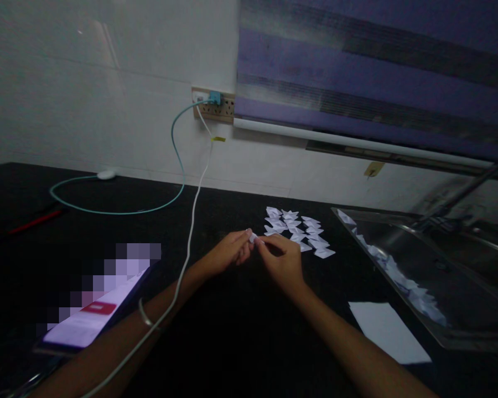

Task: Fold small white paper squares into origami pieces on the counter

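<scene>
Between my two hands is a small piece of folded white paper (pixel 253 237), mostly covered by fingers. My left hand (pixel 234 249) pinches it from the left, the other fingers curled in. From the right, my right hand (pixel 283 257) grips its edge between thumb and forefinger. Just beyond my right hand, several folded white paper boats (pixel 292 224) stand in rows on the dark countertop (pixel 232 342). A stack of white paper sheets (pixel 388 331) lies to the right of my right forearm.
More folded paper pieces (pixel 398 276) line the left rim of a metal sink (pixel 423 249) with a faucet (pixel 465 190). A lit phone (pixel 81 326) lies at left. A white cable (pixel 190 243) crosses over my left forearm from the wall socket (pixel 213 105); a teal cable (pixel 120 213) loops behind.
</scene>
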Demonstrator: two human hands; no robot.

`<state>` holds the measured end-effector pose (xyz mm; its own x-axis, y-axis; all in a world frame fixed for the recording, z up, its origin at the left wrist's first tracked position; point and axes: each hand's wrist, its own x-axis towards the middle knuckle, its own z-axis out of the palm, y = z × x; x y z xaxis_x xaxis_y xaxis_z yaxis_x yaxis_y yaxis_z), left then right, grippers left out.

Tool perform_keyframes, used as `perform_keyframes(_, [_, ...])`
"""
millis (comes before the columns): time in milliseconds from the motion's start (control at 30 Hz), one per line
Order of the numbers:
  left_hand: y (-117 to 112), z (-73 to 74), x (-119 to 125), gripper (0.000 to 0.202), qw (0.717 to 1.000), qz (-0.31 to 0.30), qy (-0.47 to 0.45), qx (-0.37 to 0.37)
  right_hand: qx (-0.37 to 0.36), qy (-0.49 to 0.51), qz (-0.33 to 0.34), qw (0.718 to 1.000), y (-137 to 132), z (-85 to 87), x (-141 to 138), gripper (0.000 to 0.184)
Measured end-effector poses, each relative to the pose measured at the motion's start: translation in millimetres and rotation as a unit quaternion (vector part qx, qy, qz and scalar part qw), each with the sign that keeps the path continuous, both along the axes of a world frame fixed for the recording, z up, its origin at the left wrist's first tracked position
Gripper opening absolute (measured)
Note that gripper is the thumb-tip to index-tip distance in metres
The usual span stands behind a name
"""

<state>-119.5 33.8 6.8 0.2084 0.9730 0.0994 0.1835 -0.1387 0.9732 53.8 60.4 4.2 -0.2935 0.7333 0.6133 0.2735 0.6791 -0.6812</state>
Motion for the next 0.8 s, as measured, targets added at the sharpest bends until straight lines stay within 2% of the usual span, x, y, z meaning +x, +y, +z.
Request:
perform_keyframes(167, [11,-7.7,-2,0.077,0.996,-0.073,-0.004,-0.055,0.049,0.008,0.013,0.999,-2,0.2,0,0.017])
perform_keyframes(300, [18,-11.3,-4,0.072,0.991,-0.065,-0.041,-0.112,0.048,-0.006,0.029,0.998,-1,-3.6,-2,0.018])
perform_keyframes(433, [16,-12.1,-5,0.068,0.993,-0.065,-0.06,-0.078,0.031,-0.025,0.051,0.998,-1,-4.4,-4,0.017])
perform_keyframes(533, [15,-14.3,-5,0.068,0.993,-0.05,-0.07,-0.075,-0.035,-0.024,0.088,0.995,-1,-4.6,-5,0.019])
perform_keyframes(667, [11,-14.2,-3,0.07,0.997,-0.036,-0.018,-0.064,-0.2,0.036,0.137,0.969,-1,-5.4,-6,0.019])
perform_keyframes(733, [7,-11.4,-2,0.069,0.997,-0.042,0.01,-0.06,-0.228,0.049,0.147,0.961,1,-5.2,-7,0.017])
perform_keyframes(800, [4,-8.3,-2,0.069,0.997,-0.05,0.031,-0.054,-0.219,0.047,0.148,0.963,3,-4.4,-6,0.013])
